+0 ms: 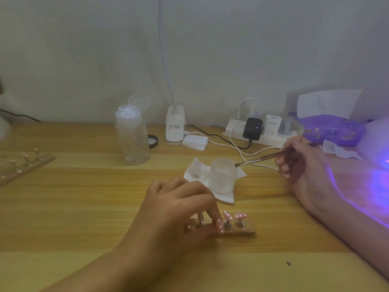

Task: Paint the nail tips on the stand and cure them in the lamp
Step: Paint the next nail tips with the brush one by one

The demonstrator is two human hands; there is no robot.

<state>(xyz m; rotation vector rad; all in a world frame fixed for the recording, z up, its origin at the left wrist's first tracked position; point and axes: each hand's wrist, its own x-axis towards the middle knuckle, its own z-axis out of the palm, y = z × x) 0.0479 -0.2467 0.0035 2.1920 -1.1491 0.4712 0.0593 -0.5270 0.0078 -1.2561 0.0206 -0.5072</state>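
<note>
Pale wood-grain table [84, 207] against a blank white wall [210, 49]; lighting dim. Far left, a spare stand [25, 165] lies well apart from the work. Left grip [179, 207] pinches the stand [248, 229] near its middle, fingertips just beside the pink dotted nail tips [228, 216]; if the paint is uncured, a slip would likely smear it. Right grip [301, 163] clasps the brush [259, 159], bristles at the rim of the glass cup [223, 175] on a tissue [193, 171]; a knock could spill it towards the power strip [263, 133]. Lamp [381, 133] glows violet at far right, well apart from the stand; tips may topple in transfer.
</note>
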